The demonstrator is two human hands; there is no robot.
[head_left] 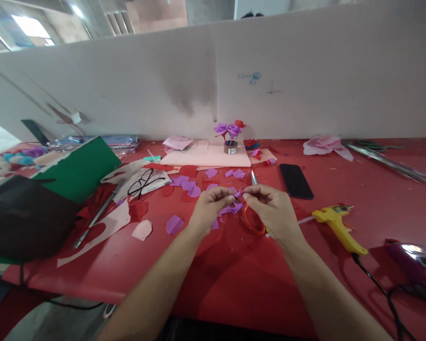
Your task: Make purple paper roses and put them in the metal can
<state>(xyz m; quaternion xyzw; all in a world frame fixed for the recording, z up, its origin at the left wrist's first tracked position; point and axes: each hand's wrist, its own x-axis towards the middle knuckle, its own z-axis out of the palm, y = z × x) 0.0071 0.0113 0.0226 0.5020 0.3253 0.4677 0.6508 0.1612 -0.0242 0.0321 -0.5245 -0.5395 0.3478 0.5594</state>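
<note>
My left hand (215,206) pinches a small purple paper piece (237,193) between thumb and finger. Close beside it, my right hand (271,208) is closed in a pinch at the other side of the same piece, where a bit of red shows. Fingers hide most of its shape. Beneath the hands lie more purple paper scraps (232,209). Scissors with orange handles (252,221) rest under my right hand, partly covered by it. A cut purple petal (174,225) and a pale pink petal (142,230) lie to the left of my left hand.
Paper flowers (229,130) stand in a small pot (230,148) at the back. Right are a black phone (296,181), a yellow glue gun (337,227) with its cord and a shiny purple object (413,265). Left are eyeglasses (144,182), a metal rod (96,215) and a green board (81,173).
</note>
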